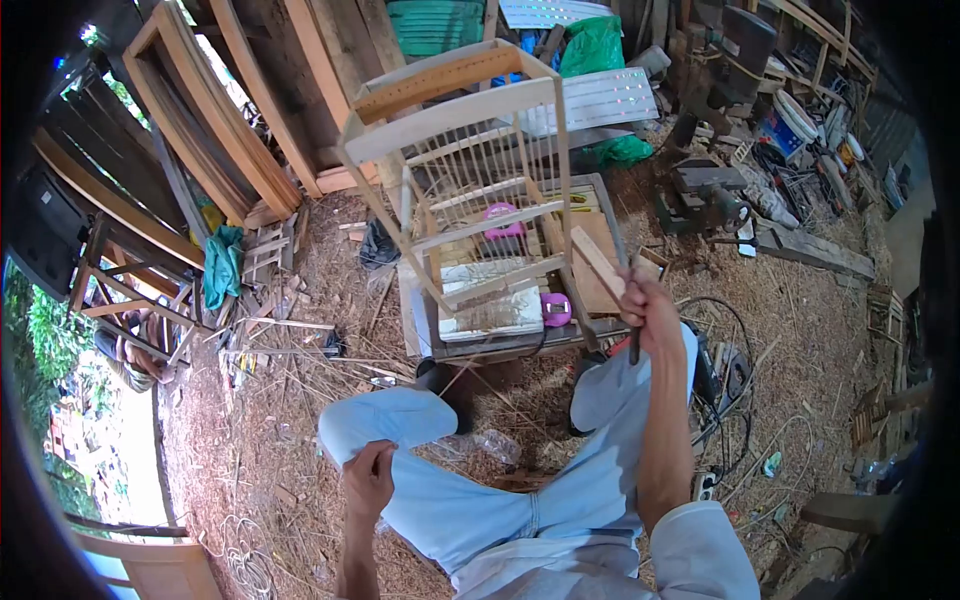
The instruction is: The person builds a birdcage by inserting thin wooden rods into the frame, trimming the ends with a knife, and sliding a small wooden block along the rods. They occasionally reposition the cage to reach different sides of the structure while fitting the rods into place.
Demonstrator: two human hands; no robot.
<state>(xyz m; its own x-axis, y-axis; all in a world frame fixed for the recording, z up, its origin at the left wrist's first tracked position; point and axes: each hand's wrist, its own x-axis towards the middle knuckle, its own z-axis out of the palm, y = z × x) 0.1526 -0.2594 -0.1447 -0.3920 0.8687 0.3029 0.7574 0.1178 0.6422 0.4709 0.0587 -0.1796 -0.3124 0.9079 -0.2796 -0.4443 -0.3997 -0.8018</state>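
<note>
My right hand (650,308) is closed around a flat wooden strip (597,260) that slants up and left from the fingers. A thin dark tool (635,346) sticks out below the same fist. Over my left knee, my left hand (368,478) is curled with thumb and fingers together; what it holds, if anything, I cannot tell. In front of me a wooden frame with thin upright rods (460,240) stands on a low worktable (420,322). Two pink round objects lie there, a nearer one (556,310) and a farther one (504,220), beside a pale block (490,308).
Wood shavings and scraps cover the floor (290,400). Curved wooden frames (200,120) lean at the back left. A machine with a vise-like base (700,200) stands at right. Black cables (745,400) coil beside my right leg. Another person (135,360) is partly visible at far left.
</note>
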